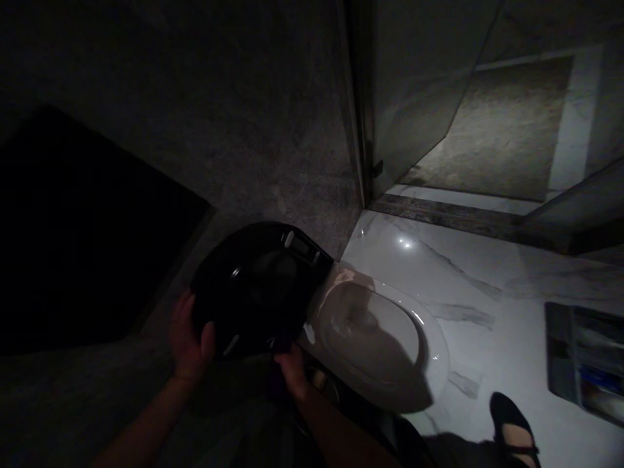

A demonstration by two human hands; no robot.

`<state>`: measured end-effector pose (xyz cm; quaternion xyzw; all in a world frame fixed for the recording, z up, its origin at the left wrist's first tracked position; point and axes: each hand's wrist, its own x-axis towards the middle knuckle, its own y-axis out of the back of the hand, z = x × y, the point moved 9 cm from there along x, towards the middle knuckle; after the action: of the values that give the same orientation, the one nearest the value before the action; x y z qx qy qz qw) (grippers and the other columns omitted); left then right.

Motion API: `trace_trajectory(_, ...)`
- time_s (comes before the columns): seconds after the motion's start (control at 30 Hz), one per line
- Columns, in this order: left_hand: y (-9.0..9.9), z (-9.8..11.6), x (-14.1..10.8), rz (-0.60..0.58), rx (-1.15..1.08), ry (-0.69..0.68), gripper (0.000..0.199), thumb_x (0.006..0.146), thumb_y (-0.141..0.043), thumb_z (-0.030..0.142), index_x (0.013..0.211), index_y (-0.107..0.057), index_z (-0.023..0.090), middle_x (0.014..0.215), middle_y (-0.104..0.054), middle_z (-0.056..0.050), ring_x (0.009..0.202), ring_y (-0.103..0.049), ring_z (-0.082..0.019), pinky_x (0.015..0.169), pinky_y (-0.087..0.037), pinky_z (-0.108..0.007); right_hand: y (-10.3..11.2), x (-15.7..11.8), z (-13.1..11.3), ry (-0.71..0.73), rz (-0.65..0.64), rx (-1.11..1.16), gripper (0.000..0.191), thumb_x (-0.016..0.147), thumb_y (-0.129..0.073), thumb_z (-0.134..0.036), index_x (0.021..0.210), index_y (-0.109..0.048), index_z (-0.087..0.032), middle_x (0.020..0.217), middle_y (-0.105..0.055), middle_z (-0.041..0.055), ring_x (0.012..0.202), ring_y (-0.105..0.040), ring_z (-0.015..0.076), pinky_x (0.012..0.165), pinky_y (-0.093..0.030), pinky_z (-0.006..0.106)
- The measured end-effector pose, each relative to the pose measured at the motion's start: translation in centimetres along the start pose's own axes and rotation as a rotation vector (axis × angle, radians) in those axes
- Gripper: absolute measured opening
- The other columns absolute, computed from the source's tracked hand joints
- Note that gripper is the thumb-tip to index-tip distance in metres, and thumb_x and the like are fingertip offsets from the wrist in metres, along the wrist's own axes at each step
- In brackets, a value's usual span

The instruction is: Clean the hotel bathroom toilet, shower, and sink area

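Observation:
A white toilet bowl (375, 331) stands in the middle of the head view, its black toilet seat (263, 279) raised at the hinge end. My left hand (190, 341) is closed round the outer edge of the seat, thumb on the near face. Close to the hinge, at the seat's lower corner, is my right hand (292, 370). Its fingers are closed on a dark purplish cloth (277, 383), which hangs partly below the hand and is hard to make out in the dim light. Shadow covers part of the bowl.
A grey container (560, 351) with bottles or packs in it sits on the marble-look floor (468, 279) at the right. A shoe-clad foot (511, 416) is at the lower right. Beyond are a glass panel (419, 78) and a grey wall (273, 130).

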<state>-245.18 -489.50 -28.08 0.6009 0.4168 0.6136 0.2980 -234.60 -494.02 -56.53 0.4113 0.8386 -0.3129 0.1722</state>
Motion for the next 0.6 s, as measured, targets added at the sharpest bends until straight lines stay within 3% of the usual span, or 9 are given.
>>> trace_trajectory(0.1, 0.4, 0.0, -0.1, -0.003, -0.037, 0.005, 0.059, 0.095, -0.045, 0.041, 0.149, -0.035, 0.021, 0.144, -0.049, -0.017, 0.135, -0.048, -0.031, 0.109, -0.045, -0.052, -0.2, -2.2, -6.9, 0.175, -0.038, -0.055, 0.071, 0.059, -0.058, -0.016, 0.129, -0.061, -0.018, 0.123, -0.070, 0.0078, 0.113, -0.066, 0.0276, 0.096, -0.056, 0.037)
trace_trajectory(0.17, 0.7, -0.1, -0.2, -0.006, -0.070, 0.014, 0.058, 0.095, -0.043, 0.041, 0.149, -0.036, 0.019, 0.144, -0.050, -0.017, 0.135, -0.048, -0.031, 0.109, -0.045, -0.051, -0.6, -2.9, -13.0, 0.426, 0.039, -0.263, 0.075, 0.062, -0.063, -0.019, 0.137, -0.055, -0.018, 0.142, -0.057, 0.0115, 0.129, -0.054, 0.0293, 0.109, -0.047, 0.041)
trace_trajectory(0.23, 0.7, -0.5, -0.4, -0.022, -0.113, 0.037, 0.058, 0.095, -0.042, 0.040, 0.148, -0.036, 0.018, 0.146, -0.049, -0.018, 0.137, -0.047, -0.031, 0.110, -0.044, -0.050, -2.8, -3.3, -16.9, 0.613, 0.029, -0.545, 0.070, 0.069, -0.065, -0.023, 0.138, -0.055, -0.021, 0.150, -0.046, 0.0127, 0.136, -0.047, 0.0302, 0.114, -0.041, 0.046)
trace_trajectory(0.27, 0.7, -0.6, -0.6, -0.027, -0.137, 0.042, 0.058, 0.095, -0.041, 0.041, 0.149, -0.036, 0.018, 0.147, -0.048, -0.018, 0.137, -0.047, -0.031, 0.110, -0.044, -0.050, -4.4, -3.3, -17.4, 0.654, -0.039, -0.697, 0.064, 0.072, -0.065, -0.024, 0.136, -0.058, -0.024, 0.148, -0.047, 0.0124, 0.134, -0.048, 0.0308, 0.113, -0.042, 0.048)
trace_trajectory(0.33, 0.9, -0.8, -0.8, -0.026, -0.175, 0.030, 0.059, 0.095, -0.043, 0.041, 0.149, -0.036, 0.019, 0.148, -0.047, -0.017, 0.138, -0.047, -0.031, 0.111, -0.044, -0.050, -6.7, -3.5, -15.6, 0.654, -0.226, -0.969, 0.053, 0.074, -0.066, -0.026, 0.127, -0.065, -0.030, 0.137, -0.054, 0.0110, 0.127, -0.052, 0.0324, 0.106, -0.047, 0.050)
trace_trajectory(0.43, 1.3, -0.8, -1.0, -0.007, -0.208, -0.007, 0.059, 0.096, -0.046, 0.041, 0.149, -0.035, 0.019, 0.148, -0.048, -0.017, 0.138, -0.046, -0.030, 0.111, -0.044, -0.049, -5.5, -3.9, -12.7, 0.594, -0.312, -1.124, 0.052, 0.071, -0.067, -0.021, 0.122, -0.068, -0.030, 0.134, -0.055, 0.0105, 0.124, -0.054, 0.0325, 0.104, -0.049, 0.049)
trace_trajectory(0.5, 1.6, -0.8, -1.0, -0.004, -0.219, -0.006, 0.057, 0.096, -0.045, 0.041, 0.149, -0.035, 0.019, 0.148, -0.048, -0.017, 0.139, -0.045, -0.029, 0.112, -0.043, -0.048, -2.3, -3.2, -14.8, 0.584, -0.129, -1.030, 0.057, 0.071, -0.061, -0.014, 0.126, -0.065, -0.026, 0.140, -0.050, 0.0112, 0.128, -0.052, 0.0291, 0.110, -0.045, 0.044)
trace_trajectory(0.6, 2.1, -0.8, -1.1, 0.001, -0.216, 0.013, 0.057, 0.097, -0.045, 0.039, 0.148, -0.036, 0.018, 0.147, -0.049, -0.017, 0.139, -0.046, -0.028, 0.114, -0.042, -0.047, 1.8, -1.8, -22.6, 0.591, 0.264, -0.786, 0.064, 0.074, -0.051, -0.013, 0.138, -0.053, -0.017, 0.148, -0.044, 0.0140, 0.137, -0.045, 0.0258, 0.117, -0.038, 0.041)
